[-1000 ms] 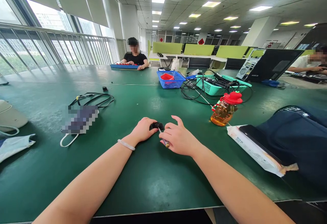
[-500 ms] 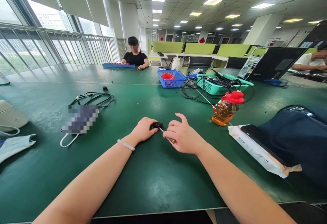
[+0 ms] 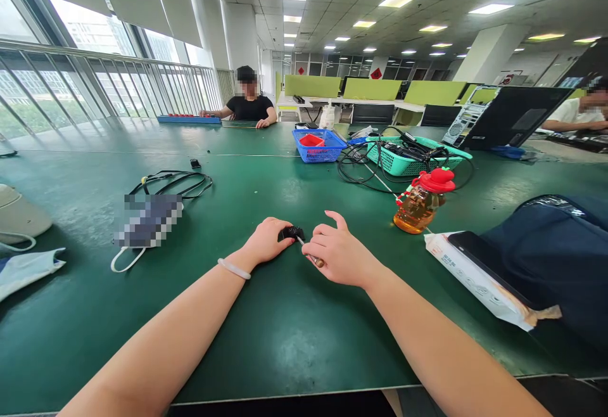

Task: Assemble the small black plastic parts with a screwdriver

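Note:
My left hand [image 3: 270, 239], with a pale bangle on the wrist, is closed round a small black part [image 3: 293, 233] and keeps it against the green tabletop [image 3: 294, 341]. Its kind is too small to make out, and the fingers cover its left side. To the right, my right hand [image 3: 338, 253] pinches what looks like a small screwdriver [image 3: 312, 258], a thin metal shaft with a gold-brown end. The shaft slants up and left, and its tip meets the black part's right edge. One finger of my right hand is raised off the tool.
Ahead stand a blue basket [image 3: 319, 153] and a green basket [image 3: 399, 165] with tangled cables. A red-lidded bottle [image 3: 420, 205], a phone [image 3: 494, 271] on a white packet and dark cloth lie right. A lanyard [image 3: 175, 182] is left. A person [image 3: 249, 109] sits opposite; another is far right.
My right hand has shifted slightly right with the tool, which still meets the black part. My left hand has stayed put. Across the table, the person has slid a blue tray to the left.

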`<state>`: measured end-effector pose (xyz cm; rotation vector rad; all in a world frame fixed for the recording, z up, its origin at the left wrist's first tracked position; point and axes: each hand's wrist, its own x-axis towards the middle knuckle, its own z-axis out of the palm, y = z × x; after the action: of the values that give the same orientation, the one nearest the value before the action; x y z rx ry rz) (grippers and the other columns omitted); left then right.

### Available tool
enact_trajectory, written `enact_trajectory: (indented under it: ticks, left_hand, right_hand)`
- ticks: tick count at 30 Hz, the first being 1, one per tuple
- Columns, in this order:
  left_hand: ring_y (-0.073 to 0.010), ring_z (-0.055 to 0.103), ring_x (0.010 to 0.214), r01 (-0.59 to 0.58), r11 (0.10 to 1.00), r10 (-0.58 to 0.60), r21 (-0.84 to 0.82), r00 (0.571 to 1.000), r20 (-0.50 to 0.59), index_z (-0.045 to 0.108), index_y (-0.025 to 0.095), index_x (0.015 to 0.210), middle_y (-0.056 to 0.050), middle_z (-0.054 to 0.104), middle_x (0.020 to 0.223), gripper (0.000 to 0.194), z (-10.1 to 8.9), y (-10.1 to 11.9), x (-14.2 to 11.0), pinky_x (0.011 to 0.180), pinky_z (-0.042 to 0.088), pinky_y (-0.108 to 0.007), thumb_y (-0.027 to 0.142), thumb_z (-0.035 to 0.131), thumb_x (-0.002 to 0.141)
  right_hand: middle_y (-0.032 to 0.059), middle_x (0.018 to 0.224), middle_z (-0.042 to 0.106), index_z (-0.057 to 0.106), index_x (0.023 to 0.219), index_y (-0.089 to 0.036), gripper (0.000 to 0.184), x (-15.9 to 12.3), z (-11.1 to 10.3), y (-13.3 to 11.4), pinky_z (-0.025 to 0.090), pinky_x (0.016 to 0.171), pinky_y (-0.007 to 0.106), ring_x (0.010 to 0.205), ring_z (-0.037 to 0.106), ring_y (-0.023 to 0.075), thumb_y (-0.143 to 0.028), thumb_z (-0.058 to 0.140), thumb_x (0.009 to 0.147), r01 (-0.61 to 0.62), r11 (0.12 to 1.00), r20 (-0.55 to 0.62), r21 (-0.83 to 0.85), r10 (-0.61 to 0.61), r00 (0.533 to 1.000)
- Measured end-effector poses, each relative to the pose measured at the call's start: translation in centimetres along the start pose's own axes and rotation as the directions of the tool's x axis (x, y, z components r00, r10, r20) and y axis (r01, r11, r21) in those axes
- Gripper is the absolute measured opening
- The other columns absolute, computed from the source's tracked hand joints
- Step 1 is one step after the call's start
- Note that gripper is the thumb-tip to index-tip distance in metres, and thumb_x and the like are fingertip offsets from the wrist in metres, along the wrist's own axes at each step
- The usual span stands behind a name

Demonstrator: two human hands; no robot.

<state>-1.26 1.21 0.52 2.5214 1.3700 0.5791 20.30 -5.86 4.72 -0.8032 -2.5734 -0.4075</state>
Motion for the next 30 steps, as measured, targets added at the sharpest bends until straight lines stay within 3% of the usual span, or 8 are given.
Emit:
enact_trajectory:
  ticks: [8, 11, 15, 30]
  left_hand:
    - [-0.0283, 0.057, 0.114, -0.006, 1.000, 0.006, 0.012, 1.000, -0.004, 0.066, 0.019, 0.115, -0.007, 0.070, 0.117, 0.036, 0.1, -0.1, 0.1, 0.103, 0.044, -0.043, 0.035, 0.062, 0.084]
    - [-0.0282, 0.057, 0.113, -0.013, 1.000, 0.013, 0.011, 1.000, -0.007, 0.066, 0.020, 0.115, -0.007, 0.070, 0.117, 0.036, 0.2, -0.2, 0.1, 0.103, 0.044, -0.043, 0.037, 0.061, 0.084]
    - [-0.0281, 0.057, 0.113, -0.012, 1.000, 0.012, 0.003, 1.000, -0.003, 0.065, 0.020, 0.115, -0.007, 0.070, 0.117, 0.036, 0.2, -0.4, 0.1, 0.103, 0.044, -0.043, 0.038, 0.061, 0.084]
    - [-0.0279, 0.057, 0.115, -0.008, 1.000, 0.008, -0.004, 1.000, -0.001, 0.065, 0.022, 0.116, -0.007, 0.069, 0.118, 0.037, 0.4, -0.6, 0.1, 0.103, 0.043, -0.044, 0.040, 0.060, 0.084]
  right_hand:
    - [-0.0005, 0.070, 0.065, 0.062, 0.084, -0.022, 0.006, 0.0, 0.4, 0.2, 0.018, 0.111, 0.052, 0.078, 0.057, 0.0178, -0.026, 0.060, 0.088, -0.069, 0.998, -0.105, 0.006, 0.070, 0.992]
    - [-0.0011, 0.072, 0.065, 0.063, 0.088, -0.022, 0.005, -0.1, 0.6, 0.5, 0.019, 0.111, 0.050, 0.076, 0.059, 0.0162, -0.025, 0.060, 0.088, -0.151, 0.981, -0.150, 0.119, 0.168, 0.974]
    - [-0.0015, 0.075, 0.066, 0.064, 0.089, -0.023, 0.008, -0.3, 0.7, 1.0, 0.023, 0.109, 0.048, 0.076, 0.061, 0.0150, -0.019, 0.057, 0.085, -0.196, 0.939, -0.120, 0.282, 0.237, 0.964]
    - [-0.0005, 0.080, 0.067, 0.065, 0.085, -0.024, 0.012, -0.7, 0.2, 1.7, 0.021, 0.109, 0.049, 0.082, 0.060, 0.0165, -0.015, 0.057, 0.082, -0.132, 0.948, -0.074, 0.289, 0.160, 0.984]
